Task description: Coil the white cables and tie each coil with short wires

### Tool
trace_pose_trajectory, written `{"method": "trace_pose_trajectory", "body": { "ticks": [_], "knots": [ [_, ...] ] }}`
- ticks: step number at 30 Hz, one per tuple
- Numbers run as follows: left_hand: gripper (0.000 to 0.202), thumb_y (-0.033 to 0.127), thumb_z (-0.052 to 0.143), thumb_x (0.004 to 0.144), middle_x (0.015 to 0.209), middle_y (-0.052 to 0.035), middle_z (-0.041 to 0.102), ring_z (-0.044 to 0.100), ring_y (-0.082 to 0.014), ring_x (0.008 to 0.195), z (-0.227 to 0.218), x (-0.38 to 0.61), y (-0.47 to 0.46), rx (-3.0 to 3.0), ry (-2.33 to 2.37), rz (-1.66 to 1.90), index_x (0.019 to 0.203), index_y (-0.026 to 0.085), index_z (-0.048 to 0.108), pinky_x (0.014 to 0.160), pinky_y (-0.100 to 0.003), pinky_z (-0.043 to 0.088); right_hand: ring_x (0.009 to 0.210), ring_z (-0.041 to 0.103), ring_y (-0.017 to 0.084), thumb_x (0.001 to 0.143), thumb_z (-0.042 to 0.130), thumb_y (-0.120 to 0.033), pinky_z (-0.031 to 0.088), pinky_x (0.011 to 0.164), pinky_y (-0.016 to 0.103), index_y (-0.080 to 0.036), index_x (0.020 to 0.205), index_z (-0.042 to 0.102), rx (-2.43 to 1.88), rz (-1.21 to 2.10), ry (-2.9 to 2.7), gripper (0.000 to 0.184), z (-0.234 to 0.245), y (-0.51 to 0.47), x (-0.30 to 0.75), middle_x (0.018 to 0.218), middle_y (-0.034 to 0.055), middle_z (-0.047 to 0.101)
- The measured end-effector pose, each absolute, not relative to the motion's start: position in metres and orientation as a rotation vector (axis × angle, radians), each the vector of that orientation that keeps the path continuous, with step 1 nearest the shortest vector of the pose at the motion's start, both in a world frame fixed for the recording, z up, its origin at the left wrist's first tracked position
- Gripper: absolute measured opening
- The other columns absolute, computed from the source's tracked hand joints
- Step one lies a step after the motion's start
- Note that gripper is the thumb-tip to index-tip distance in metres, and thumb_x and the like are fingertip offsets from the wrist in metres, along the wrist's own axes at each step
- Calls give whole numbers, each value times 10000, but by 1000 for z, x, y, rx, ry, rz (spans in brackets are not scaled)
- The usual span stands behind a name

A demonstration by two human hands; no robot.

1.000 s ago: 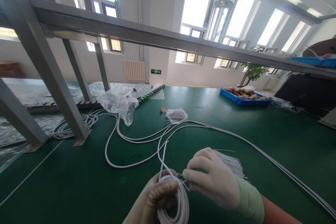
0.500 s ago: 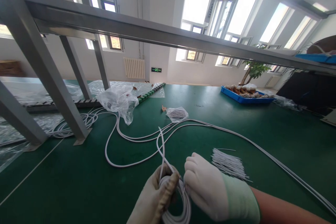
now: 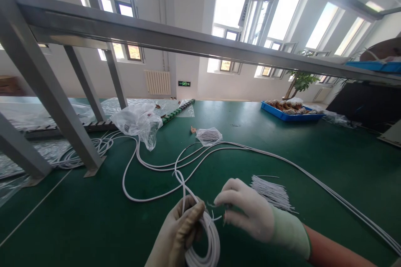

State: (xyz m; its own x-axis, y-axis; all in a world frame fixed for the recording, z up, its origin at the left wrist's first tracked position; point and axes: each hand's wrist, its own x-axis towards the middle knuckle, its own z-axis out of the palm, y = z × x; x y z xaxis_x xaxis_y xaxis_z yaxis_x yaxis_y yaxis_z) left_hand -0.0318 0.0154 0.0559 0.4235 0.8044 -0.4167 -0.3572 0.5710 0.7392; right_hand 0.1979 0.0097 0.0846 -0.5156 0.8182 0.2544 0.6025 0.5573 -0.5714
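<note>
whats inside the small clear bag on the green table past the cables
The small clear bag holds a bundle of thin white strands. Their number and ends can't be made out through the crinkled plastic.

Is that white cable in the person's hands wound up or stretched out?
Partly wound: the left hand grips a coil of several loops, while the rest of the white cable trails loose in curves over the green table.

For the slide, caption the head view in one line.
Gloved left hand holds a coiled white cable over the green table while the right hand pinches a thin tie beside it.
</note>
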Motion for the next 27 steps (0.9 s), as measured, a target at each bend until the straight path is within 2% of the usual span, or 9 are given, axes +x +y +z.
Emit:
{"method": "trace_pose_trajectory", "body": {
  "ticks": [7,10,13,16,17,20,22,24,27],
  "knots": [
    [663,644,902,590,794,-7,662,601,-189,769,89,-34,2,626,859,685,1017,181,696,814,-335,493,793,485,186,1105,314,-472,345,703,351,-204,991,632,-734,213,-2520,431,85,16,187,955,42,562],
    [604,617,898,619,814,-21,679,613,-201,768,98,-37,2,648,837,691,998,190,701,792,-331,493,787,471,182,1113,291,-480,343,710,344,-210,997,625,-693,184,-2548,445,93,14,183,953,39,551],
    [557,595,886,653,804,-35,682,594,-190,729,93,-37,6,673,818,681,966,175,696,742,-311,476,755,457,176,1091,360,-398,365,721,341,-194,898,599,-700,255,-2547,369,98,6,176,903,37,555],
    [556,610,886,636,741,-25,655,557,-185,659,83,-33,10,797,847,662,899,169,673,663,-312,450,668,448,157,989,469,-283,382,656,310,-192,738,526,-1084,588,-2379,273,93,-1,163,759,9,527],
    [504,599,858,685,773,-39,669,572,-202,689,81,-30,9,894,909,680,890,176,674,677,-326,455,637,449,149,954,502,-268,373,609,287,-195,695,506,-1273,787,-2258,269,91,-2,159,705,-4,510],
    [360,547,787,792,957,-92,720,634,-306,935,81,-25,5,1148,1123,711,883,209,703,850,-413,472,524,423,126,915,543,-274,303,477,240,-198,624,495,-1717,1422,-1818,305,85,-1,151,570,-36,458],
    [345,539,788,792,944,-84,721,633,-317,958,81,-23,5,1115,1161,715,875,216,698,881,-428,472,476,398,119,936,520,-298,296,444,234,-199,639,506,-1769,1642,-1643,313,84,2,153,543,-44,446],
    [364,528,802,785,820,-47,700,622,-253,801,77,-24,9,965,1090,727,887,201,678,784,-377,487,512,440,129,980,477,-326,351,465,235,-191,722,548,-1656,1511,-1670,300,84,4,161,607,-27,498],
    [396,484,852,750,687,2,653,560,-165,612,65,-29,18,775,919,733,881,166,655,627,-291,437,754,543,176,986,516,-304,469,650,286,-177,1000,644,-1309,926,-2053,180,85,7,179,906,46,611]
  ]
}}
